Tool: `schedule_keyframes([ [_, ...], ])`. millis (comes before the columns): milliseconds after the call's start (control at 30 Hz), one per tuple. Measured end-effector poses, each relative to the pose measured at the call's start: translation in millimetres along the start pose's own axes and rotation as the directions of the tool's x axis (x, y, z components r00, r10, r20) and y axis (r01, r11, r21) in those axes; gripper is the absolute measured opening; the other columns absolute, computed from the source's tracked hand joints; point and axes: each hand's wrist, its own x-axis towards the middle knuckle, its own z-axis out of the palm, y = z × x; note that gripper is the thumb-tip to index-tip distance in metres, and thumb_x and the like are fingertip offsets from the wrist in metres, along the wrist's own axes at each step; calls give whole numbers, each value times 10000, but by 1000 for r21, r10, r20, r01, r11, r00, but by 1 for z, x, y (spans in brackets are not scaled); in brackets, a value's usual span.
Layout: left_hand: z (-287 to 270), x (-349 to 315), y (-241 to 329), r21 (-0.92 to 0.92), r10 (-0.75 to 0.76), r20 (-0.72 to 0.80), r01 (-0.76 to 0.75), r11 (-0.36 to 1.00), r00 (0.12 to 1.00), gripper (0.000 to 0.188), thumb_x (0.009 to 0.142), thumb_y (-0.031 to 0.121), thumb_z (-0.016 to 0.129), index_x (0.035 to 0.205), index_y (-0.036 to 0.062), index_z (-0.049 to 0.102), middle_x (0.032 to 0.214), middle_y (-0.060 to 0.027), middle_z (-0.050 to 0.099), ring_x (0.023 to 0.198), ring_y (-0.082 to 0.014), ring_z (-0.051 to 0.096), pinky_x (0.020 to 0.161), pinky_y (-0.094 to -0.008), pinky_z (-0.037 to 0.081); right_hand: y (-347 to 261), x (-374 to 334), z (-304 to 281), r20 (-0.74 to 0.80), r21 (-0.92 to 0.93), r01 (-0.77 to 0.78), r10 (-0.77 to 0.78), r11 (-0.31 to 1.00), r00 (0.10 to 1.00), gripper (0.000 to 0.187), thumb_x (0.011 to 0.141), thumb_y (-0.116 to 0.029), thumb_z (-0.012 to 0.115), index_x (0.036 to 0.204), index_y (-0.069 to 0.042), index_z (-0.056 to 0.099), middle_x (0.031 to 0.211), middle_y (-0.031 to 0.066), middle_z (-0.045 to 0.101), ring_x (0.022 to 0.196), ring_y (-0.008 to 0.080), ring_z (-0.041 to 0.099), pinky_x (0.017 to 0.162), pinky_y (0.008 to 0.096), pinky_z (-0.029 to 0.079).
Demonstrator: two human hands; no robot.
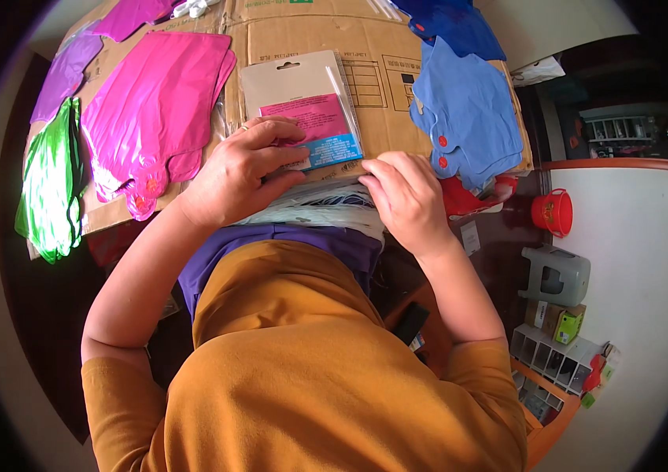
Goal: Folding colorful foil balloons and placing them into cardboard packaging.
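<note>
Packet (302,110), flat, with hang hole: lying on cardboard (287,35), pink and blue panels showing, white sticks (340,93) along its right side. Left hand (243,165): fingers bent over its lower left, thumb apart. Right hand (409,197): thumb and forefinger tips close together near its lower right corner (whether either clamps it, cannot tell). Red bucket (552,212): contents hidden. White compartment rack (550,354): contents indistinct

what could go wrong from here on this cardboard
The card package lies near the front edge of the cardboard, so it might slip off. The green foil stack overhangs the left side and could slide down. The right hand is near the light blue stack and might knock it.
</note>
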Motion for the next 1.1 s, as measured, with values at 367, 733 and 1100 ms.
schedule_keyframes([
  [367, -1, -1, -1, -17, -8, 6, 8, 1000, 1000, 285, 747, 60, 767, 1016, 6, 693, 1145, -157, 613, 1106, -327, 588, 933, -398, 496, -28, -19, -5, 303, 234, 91, -161, 968, 939, 50, 801, -63, 614, 807, -53, 566, 817, 74, 540, 759, 257, 534, 689, 377, 442],
  [733, -12, -6, 2, 52, 136, 23, -137, 989, 990, 394, 730, 176, 771, 1063, 56, 596, 1203, -143, 563, 1217, -352, 506, 1039, -488, 396, 38, -140, -26, 730, -535, -223, 579, 815, 364, 204, 827, -201, 673, 744, -15, 672, 818, 144, 656, 818, 325, 658, 710, 390, 514],
  [1100, -13, -22, 2, 190, 193, -5, -188, 964, 981, 229, 752, 54, 744, 907, 64, 577, 1058, -95, 642, 1121, -295, 608, 1034, -510, 405, 18, 38, -5, 209, 113, 309, -327, 944, 922, 332, 672, -110, 809, 956, -46, 649, 1001, 103, 611, 832, 279, 598, 775, 390, 493],
])
